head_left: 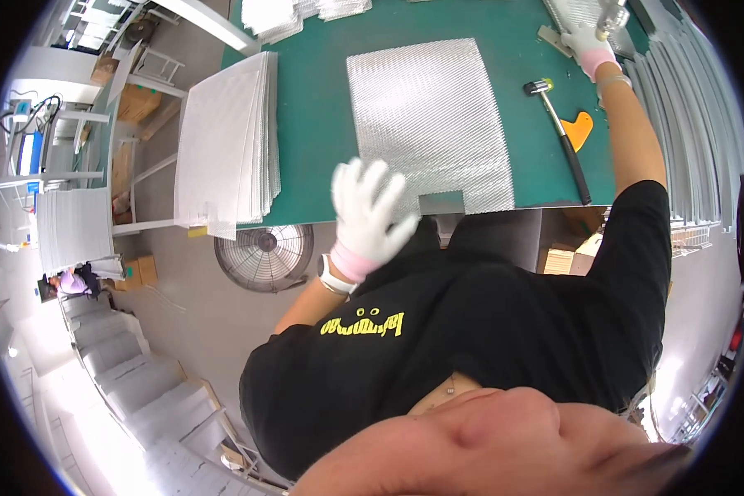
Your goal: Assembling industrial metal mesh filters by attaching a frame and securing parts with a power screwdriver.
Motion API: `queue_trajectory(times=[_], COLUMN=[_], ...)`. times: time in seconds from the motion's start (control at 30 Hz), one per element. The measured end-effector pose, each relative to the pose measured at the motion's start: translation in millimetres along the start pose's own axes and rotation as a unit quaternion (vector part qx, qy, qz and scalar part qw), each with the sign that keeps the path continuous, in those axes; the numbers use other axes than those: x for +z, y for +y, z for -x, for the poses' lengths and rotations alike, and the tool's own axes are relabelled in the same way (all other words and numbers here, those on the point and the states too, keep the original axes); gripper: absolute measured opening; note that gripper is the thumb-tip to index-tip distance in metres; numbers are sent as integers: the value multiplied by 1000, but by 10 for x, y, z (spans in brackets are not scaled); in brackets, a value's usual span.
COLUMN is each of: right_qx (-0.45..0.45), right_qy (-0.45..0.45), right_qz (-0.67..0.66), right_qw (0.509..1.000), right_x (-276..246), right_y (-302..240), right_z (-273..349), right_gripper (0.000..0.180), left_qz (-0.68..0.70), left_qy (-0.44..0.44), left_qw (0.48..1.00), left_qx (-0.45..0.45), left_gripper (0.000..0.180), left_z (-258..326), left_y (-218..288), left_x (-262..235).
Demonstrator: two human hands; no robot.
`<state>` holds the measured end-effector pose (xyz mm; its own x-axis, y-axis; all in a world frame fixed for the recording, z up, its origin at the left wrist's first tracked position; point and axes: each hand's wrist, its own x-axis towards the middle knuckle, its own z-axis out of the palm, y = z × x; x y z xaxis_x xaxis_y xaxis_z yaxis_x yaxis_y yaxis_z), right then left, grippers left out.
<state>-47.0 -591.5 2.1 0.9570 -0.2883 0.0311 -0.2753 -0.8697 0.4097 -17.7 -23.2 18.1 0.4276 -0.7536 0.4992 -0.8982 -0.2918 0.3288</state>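
A silver metal mesh sheet (430,116) lies flat on the green tabletop (314,107), with a small rectangular notch at its near edge. My left hand (370,215), in a white glove with a pink cuff, hovers by the sheet's near left corner, fingers spread and holding nothing. At the far right, my gloved right hand (589,48) reaches to another piece of mesh (572,11) and a pale flat strip (557,41). A shiny metal tool (612,18) overlaps that hand; its fingers are partly hidden, so any grip is unclear.
A black-handled mallet (564,140) and an orange scraper-like piece (577,131) lie right of the sheet. Stacked pale mesh sheets (227,140) overhang the table's left side. More grey sheets (694,124) stand at the right. A round floor fan (264,258) sits below the table edge.
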Motion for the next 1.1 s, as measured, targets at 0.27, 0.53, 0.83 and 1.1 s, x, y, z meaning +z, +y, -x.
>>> queue_trajectory(times=[0.27,0.53,0.83,1.1], right_qx=[-12,76,161,188], right_qy=[-36,-64,-183,-135], right_qz=[62,-654,-936,-930], right_qw=[997,750,255,286], right_x=[-181,-1628,-761,-754], right_y=[159,-1729,-3594,-3699], right_z=[218,1583,2837,2675], right_gripper=[23,24,29,33], left_qz=[575,697,680,690], left_qy=[-363,-17,23,46], left_qw=[655,457,497,522], left_qx=[-330,-553,-539,-498], left_gripper=[29,38,36,29], left_z=[754,819,780,861], left_y=[63,48,243,326], left_x=[351,895,820,840])
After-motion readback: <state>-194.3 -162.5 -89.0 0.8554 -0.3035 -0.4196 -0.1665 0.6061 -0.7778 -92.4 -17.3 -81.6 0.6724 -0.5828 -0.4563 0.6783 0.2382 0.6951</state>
